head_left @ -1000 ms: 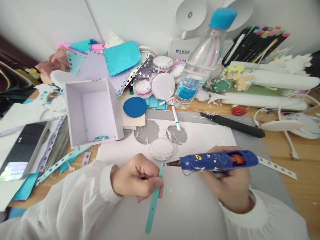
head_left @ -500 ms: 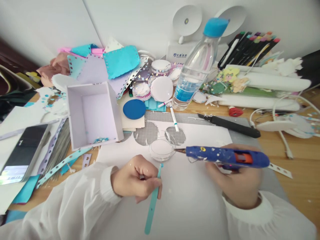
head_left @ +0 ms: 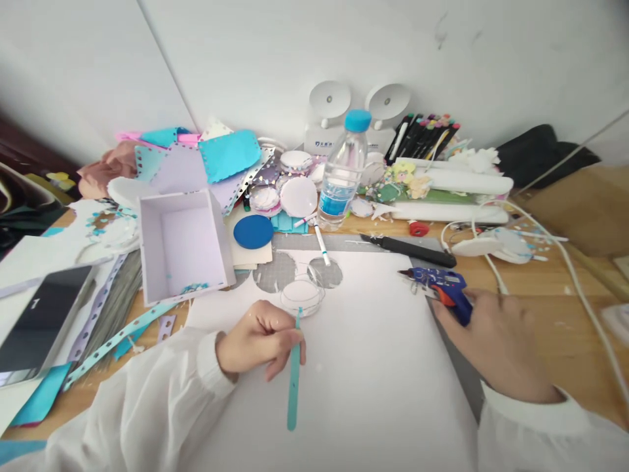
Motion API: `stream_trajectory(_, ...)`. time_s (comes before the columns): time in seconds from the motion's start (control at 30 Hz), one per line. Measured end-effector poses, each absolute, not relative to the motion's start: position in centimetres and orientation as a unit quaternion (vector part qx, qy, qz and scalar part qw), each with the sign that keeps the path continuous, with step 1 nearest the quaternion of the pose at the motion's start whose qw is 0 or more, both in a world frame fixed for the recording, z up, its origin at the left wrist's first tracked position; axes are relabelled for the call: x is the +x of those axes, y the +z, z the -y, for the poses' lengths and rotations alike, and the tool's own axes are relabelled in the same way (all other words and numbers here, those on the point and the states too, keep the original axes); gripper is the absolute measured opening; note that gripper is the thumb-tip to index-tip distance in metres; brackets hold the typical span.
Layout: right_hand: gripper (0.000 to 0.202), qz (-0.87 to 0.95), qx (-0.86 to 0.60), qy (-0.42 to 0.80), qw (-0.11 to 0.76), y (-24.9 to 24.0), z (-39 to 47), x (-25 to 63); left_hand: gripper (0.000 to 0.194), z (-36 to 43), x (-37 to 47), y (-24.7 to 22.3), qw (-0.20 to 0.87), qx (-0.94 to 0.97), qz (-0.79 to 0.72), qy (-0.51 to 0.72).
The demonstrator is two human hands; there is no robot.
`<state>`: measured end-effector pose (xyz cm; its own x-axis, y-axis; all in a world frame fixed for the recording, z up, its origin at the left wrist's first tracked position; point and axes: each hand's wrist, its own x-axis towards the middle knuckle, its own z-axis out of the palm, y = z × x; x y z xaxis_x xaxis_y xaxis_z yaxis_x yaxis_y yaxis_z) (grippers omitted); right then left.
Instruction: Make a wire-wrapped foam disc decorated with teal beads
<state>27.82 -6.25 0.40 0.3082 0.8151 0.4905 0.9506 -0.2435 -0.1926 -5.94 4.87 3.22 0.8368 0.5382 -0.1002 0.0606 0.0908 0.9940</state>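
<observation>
My left hand (head_left: 260, 341) pinches a teal stick (head_left: 293, 393) upright between thumb and fingers, its tip near a round wire ring (head_left: 302, 296) on the white paper (head_left: 354, 367). At the right, my right hand (head_left: 501, 341) is beside the blue glue gun (head_left: 445, 280), which lies on its side at the paper's right edge. The thumb and fingers of this hand are spread around the end of the gun's handle, and it does not grip the gun.
An open lilac box (head_left: 223, 262) stands at the left, near a blue disc (head_left: 253, 232). Behind the paper stand a water bottle (head_left: 339, 177) and piles of paper circles. A black cutter (head_left: 417, 251) lies at the right, with white cables (head_left: 570, 262) beyond.
The glue gun has gone from upright in my right hand to lying on the table, and that hand has moved right and loosened. My left hand still holds the stick. The view has shifted.
</observation>
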Motion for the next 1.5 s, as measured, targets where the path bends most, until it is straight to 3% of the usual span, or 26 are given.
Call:
stream_trajectory(0.07, 0.032, 0.593, -0.757, -0.187, 0.202, 1.8, 6.5, 26.2, 0.049, -4.8, -5.8, 3.9, 0.693, 0.646, -0.265, 0.178)
stream_trajectory(0.17, 0.031, 0.696, -0.629, -0.131, 0.321, 4.1, 6.5, 22.4, 0.048, -4.3, -5.3, 5.0, 0.678, 0.627, -0.338, 0.185)
stream_trajectory(0.2, 0.03, 0.742, -0.576, -0.111, 0.325, 4.6, 6.4, 21.0, 0.05, -4.0, -5.1, 5.4, 0.672, 0.621, -0.36, 0.182)
stream_trajectory(0.3, 0.016, 0.842, -0.453, -0.087, 0.28, 5.2, 5.5, 16.8, 0.048, -3.1, -4.1, 6.3, 0.66, 0.618, -0.401, 0.147)
stream_trajectory(0.37, 0.006, 0.872, -0.368, -0.129, 0.295, 4.9, 4.7, 14.6, 0.045, -2.4, -3.5, 6.8, 0.641, 0.633, -0.416, 0.124)
stream_trajectory(0.5, 0.016, 0.884, -0.28, -0.165, 0.335, 4.4, 3.3, 13.0, 0.047, -1.5, -2.9, 7.5, 0.612, 0.656, -0.435, 0.082)
stream_trajectory(0.6, 0.022, 0.886, -0.281, -0.134, 0.343, 4.2, 2.8, 13.9, 0.048, -1.5, -3.4, 7.6, 0.565, 0.67, -0.465, 0.124)
stream_trajectory(0.67, 0.025, 0.859, -0.309, -0.003, 0.407, 3.8, 2.5, 14.6, 0.044, -2.2, -4.2, 7.5, 0.457, 0.719, -0.465, 0.242)
stream_trajectory(0.73, 0.026, 0.778, -0.342, 0.155, 0.504, 2.9, 2.3, 15.1, 0.027, -3.4, -5.2, 7.0, 0.308, 0.798, -0.384, 0.348)
stream_trajectory(0.8, 0.024, 0.692, -0.368, 0.24, 0.573, 1.8, 2.1, 15.1, 0.012, -4.9, -6.2, 6.0, 0.195, 0.87, -0.257, 0.373)
stream_trajectory(0.87, 0.019, 0.657, -0.388, 0.264, 0.589, 0.8, 1.9, 14.8, 0.022, -6.3, -6.8, 4.7, 0.139, 0.904, -0.194, 0.353)
stream_trajectory(1.03, 0.017, 0.633, -0.4, 0.34, 0.569, -0.5, 1.6, 14.4, 0.044, -8.1, -7.0, 2.3, 0.151, 0.934, -0.191, 0.263)
stream_trajectory(1.2, 0.022, 0.638, -0.399, 0.384, 0.536, -0.7, 1.8, 14.7, 0.041, -8.4, -7.0, 1.7, 0.168, 0.94, -0.184, 0.235)
stream_trajectory(1.5, 0.03, 0.682, -0.42, 0.358, 0.48, 0.0, 1.6, 15.3, 0.029, -8.5, -7.0, 1.2, 0.179, 0.935, -0.218, 0.214)
